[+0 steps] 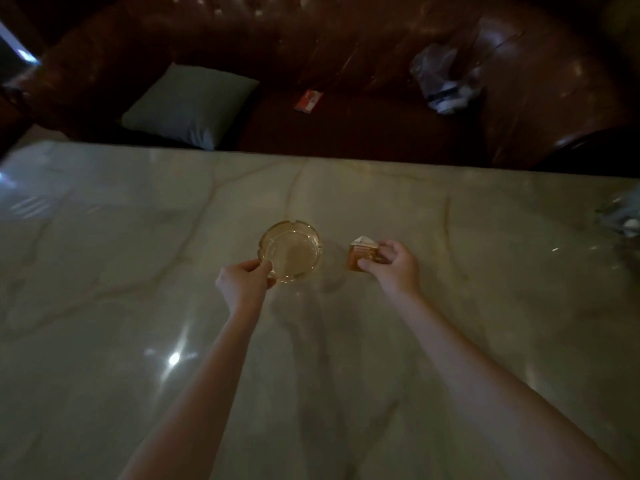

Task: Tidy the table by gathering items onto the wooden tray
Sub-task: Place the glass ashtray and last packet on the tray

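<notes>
A round amber glass ashtray (292, 250) sits near the middle of the marble table (138, 271). My left hand (244, 282) pinches its near-left rim with thumb and fingers. To the right, a small brown and white cigarette pack (362, 255) is gripped by my right hand (393, 263), thumb on its near edge and fingers on its right side. The pack looks slightly tilted, its lid end pointing away from me. No wooden tray is in view.
Behind the table's far edge stands a brown leather sofa (346, 46) with a grey cushion (190, 105), a red and white pack (309, 100) and a crumpled clear plastic bag (445, 81). A blurred glassy object (623, 220) sits at the table's right edge.
</notes>
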Demonstrator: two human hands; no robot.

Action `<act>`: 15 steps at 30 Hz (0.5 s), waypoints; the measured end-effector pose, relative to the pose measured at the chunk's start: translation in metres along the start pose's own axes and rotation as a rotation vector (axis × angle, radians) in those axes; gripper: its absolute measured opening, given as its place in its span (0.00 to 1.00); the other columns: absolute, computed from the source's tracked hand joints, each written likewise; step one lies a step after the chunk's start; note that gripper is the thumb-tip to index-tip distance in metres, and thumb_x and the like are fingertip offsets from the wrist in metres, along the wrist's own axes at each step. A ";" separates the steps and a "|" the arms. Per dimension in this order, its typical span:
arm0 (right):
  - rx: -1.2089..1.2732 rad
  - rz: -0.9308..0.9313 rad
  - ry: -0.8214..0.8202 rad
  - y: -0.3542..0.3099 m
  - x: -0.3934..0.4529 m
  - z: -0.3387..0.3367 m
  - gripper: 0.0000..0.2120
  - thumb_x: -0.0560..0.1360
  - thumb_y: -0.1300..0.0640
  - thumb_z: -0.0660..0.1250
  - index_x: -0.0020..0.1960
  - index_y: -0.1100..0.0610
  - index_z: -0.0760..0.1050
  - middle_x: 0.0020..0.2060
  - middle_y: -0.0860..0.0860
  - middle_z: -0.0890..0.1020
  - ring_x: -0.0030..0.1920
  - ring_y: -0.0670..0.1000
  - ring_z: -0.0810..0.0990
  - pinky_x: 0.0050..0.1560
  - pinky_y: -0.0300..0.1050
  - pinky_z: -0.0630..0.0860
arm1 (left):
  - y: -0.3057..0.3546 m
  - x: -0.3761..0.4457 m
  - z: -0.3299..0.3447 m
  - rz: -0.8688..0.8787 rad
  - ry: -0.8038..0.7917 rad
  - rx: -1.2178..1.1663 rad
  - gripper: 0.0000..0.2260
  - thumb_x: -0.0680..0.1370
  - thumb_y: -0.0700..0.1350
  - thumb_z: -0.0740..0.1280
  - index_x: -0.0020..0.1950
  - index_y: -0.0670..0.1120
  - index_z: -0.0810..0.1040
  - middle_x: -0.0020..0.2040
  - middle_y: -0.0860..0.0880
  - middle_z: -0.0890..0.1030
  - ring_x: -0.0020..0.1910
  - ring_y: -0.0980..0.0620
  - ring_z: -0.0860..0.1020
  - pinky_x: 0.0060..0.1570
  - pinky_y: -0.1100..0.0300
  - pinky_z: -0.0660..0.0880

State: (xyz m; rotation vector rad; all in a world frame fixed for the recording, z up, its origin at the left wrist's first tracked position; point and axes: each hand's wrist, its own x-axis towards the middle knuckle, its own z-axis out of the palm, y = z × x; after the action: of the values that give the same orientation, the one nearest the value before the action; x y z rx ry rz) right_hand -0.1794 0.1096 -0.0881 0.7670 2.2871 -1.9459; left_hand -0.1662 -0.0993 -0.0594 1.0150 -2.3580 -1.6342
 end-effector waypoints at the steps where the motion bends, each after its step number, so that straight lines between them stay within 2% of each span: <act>1: 0.003 0.000 0.015 -0.002 -0.003 -0.014 0.25 0.63 0.70 0.74 0.58 0.65 0.72 0.52 0.59 0.81 0.47 0.50 0.78 0.39 0.28 0.74 | 0.006 -0.009 0.004 0.017 -0.015 -0.003 0.15 0.68 0.37 0.70 0.24 0.52 0.76 0.26 0.47 0.78 0.23 0.56 0.80 0.33 0.60 0.80; 3: 0.029 0.022 0.026 -0.007 -0.008 -0.044 0.26 0.64 0.70 0.74 0.60 0.66 0.72 0.51 0.57 0.80 0.46 0.49 0.78 0.35 0.24 0.72 | 0.017 -0.028 0.014 0.058 -0.052 0.002 0.15 0.68 0.36 0.69 0.24 0.52 0.76 0.26 0.47 0.78 0.22 0.57 0.79 0.32 0.61 0.80; 5: 0.065 0.054 0.010 -0.012 -0.016 -0.076 0.23 0.66 0.70 0.72 0.60 0.67 0.72 0.50 0.55 0.79 0.39 0.43 0.80 0.32 0.22 0.72 | 0.029 -0.052 0.027 0.108 -0.092 0.014 0.13 0.68 0.36 0.69 0.25 0.50 0.77 0.26 0.47 0.78 0.20 0.59 0.77 0.27 0.68 0.77; 7: 0.084 0.066 0.017 -0.014 -0.026 -0.110 0.20 0.68 0.70 0.71 0.59 0.68 0.73 0.47 0.56 0.79 0.31 0.39 0.79 0.29 0.24 0.71 | 0.040 -0.078 0.042 0.154 -0.140 0.024 0.08 0.68 0.36 0.68 0.30 0.45 0.80 0.27 0.46 0.79 0.19 0.61 0.76 0.23 0.73 0.73; 8: 0.093 0.067 0.029 -0.014 -0.031 -0.128 0.18 0.69 0.69 0.70 0.58 0.68 0.74 0.46 0.56 0.80 0.32 0.42 0.78 0.30 0.27 0.72 | 0.043 -0.092 0.051 0.169 -0.165 0.033 0.06 0.68 0.37 0.68 0.32 0.43 0.82 0.27 0.46 0.79 0.19 0.61 0.76 0.23 0.73 0.72; 10: 0.111 0.062 0.068 -0.011 -0.042 -0.166 0.16 0.71 0.67 0.68 0.58 0.68 0.74 0.43 0.55 0.80 0.36 0.45 0.77 0.34 0.33 0.73 | 0.049 -0.120 0.068 0.183 -0.212 0.037 0.05 0.68 0.37 0.68 0.34 0.43 0.83 0.26 0.49 0.80 0.20 0.61 0.77 0.26 0.69 0.76; 12: 0.139 0.060 0.128 -0.010 -0.053 -0.205 0.15 0.72 0.66 0.68 0.57 0.67 0.75 0.44 0.56 0.79 0.36 0.44 0.76 0.32 0.34 0.74 | 0.054 -0.151 0.086 0.192 -0.262 0.025 0.10 0.67 0.36 0.69 0.28 0.49 0.81 0.23 0.54 0.78 0.23 0.56 0.80 0.32 0.61 0.80; 15: 0.196 0.073 0.228 -0.005 -0.067 -0.262 0.12 0.72 0.65 0.67 0.55 0.65 0.76 0.45 0.56 0.78 0.38 0.46 0.77 0.27 0.31 0.74 | 0.058 -0.198 0.114 0.228 -0.349 0.041 0.15 0.68 0.36 0.69 0.25 0.53 0.77 0.27 0.47 0.80 0.28 0.50 0.82 0.37 0.53 0.82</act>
State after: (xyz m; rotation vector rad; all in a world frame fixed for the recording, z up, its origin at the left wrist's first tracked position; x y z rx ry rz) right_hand -0.0487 0.3320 -0.0055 1.1287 2.1664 -2.1738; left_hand -0.0898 0.1160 -0.0019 0.4702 -2.6112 -1.7994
